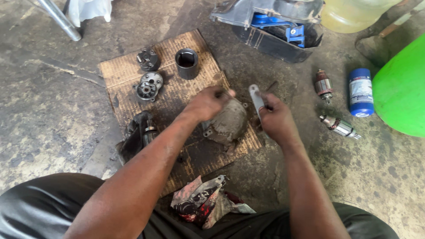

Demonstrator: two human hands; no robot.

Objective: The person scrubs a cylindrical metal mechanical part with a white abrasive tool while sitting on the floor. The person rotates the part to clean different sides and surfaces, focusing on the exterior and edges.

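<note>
- Nearest to us, a crumpled, stained rag (204,201) lay on the concrete floor (48,119), just at the near edge of a sheet of cardboard (133,73).
- Our left hand (208,102) was closed, its fingertips pinched on something small at the top of a grey metal housing (228,124) that rested on the cardboard; we could not tell what the fingers pinched.
- Our right hand (275,119) was wrapped shut around a tool with a pale flat handle (256,98), just beside the housing's right edge.
- To the left on the cardboard lay a dark motor part (141,135); farther back stood a dark cylinder (187,63) and round plates (149,85).
- On the floor to the right lay two armatures (340,127), near a blue can (361,92).
- Farthest away sat a black and blue casing (274,26).
</note>
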